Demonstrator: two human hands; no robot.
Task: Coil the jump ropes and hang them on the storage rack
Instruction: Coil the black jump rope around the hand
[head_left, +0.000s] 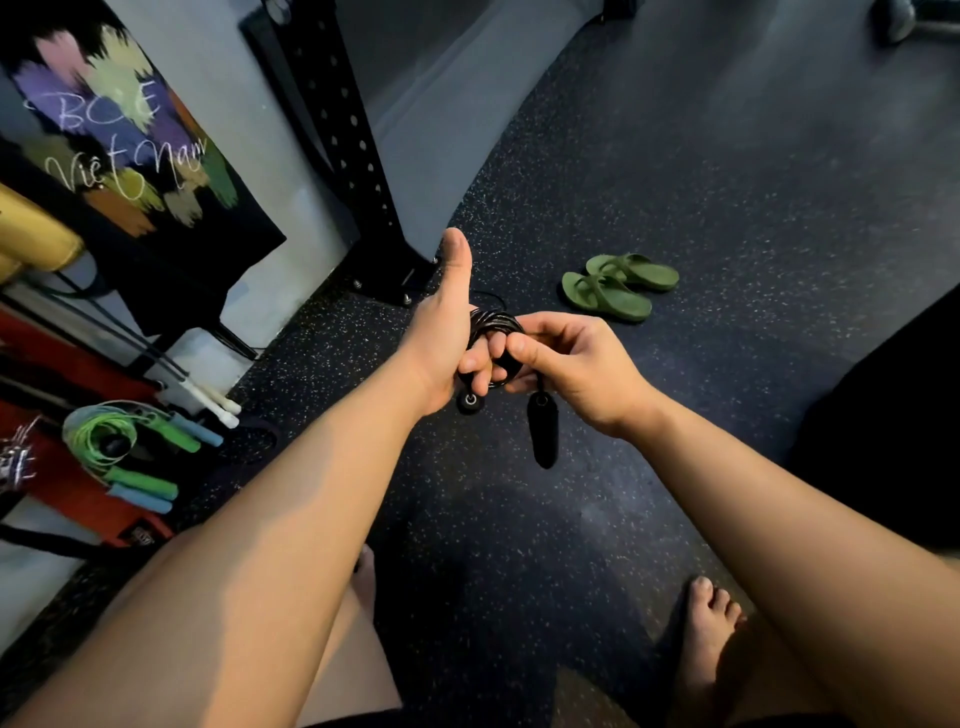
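At mid-frame, a coiled black jump rope (496, 332) wraps the left hand (447, 343), fingers curled, thumb pointing up. The right hand (566, 364) pinches the coil; one handle (543, 434) dangles below, above the speckled floor (675, 182).

Green sandals (618, 286) lie paired on the speckled rubber floor (727, 182), far right; a painted black banner (119, 156) hangs at far left.
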